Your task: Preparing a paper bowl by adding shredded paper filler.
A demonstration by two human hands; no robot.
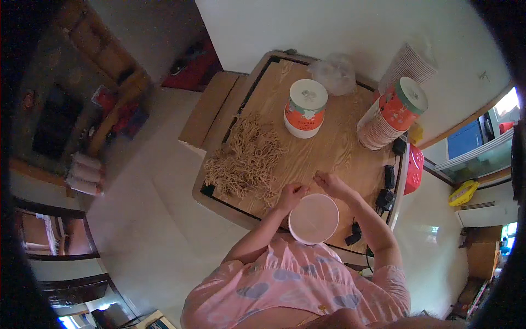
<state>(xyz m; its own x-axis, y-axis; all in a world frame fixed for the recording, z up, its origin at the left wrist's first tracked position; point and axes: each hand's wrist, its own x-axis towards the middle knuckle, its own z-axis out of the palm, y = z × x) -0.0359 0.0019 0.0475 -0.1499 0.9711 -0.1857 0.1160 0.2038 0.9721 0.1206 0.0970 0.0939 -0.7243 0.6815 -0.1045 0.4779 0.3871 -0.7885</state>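
From head height, we look down through one wide fisheye lens on the left hand (294, 195), right hand (333, 185) and table (334, 156), close below.

Find near tub (314, 219) at near edge of table (334, 156), with left hand (295, 194) and right hand (330, 182) by its far rim. Note strand tangle (246, 156) to the left, second tub (304, 119) ahead, plastic bag (334, 75) behind that one. See tub stacks (376, 129) at far right, adapters (386, 198) nearer along right edge, box (211, 107) beside left edge.
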